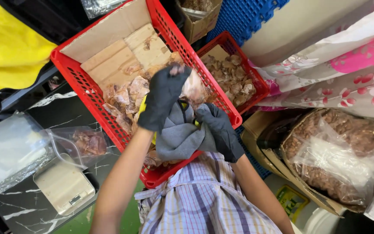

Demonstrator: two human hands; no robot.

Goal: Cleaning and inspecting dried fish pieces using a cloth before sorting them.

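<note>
Black-gloved, my left hand (163, 97) pinches one dried piece (177, 69); my right hand (219, 130) grips grey cloth (178, 136), which may snag the red basket (83, 82).

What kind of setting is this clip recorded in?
Probably a small food-packing or stockroom workspace: red crates of brown dried pieces, a small scale beside a filled clear bag, and a large sack of brown goods. Both hands wear dark gloves.

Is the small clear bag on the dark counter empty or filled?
Partly filled: the clear bag holds brownish dried pieces, beside the small scale.
</note>
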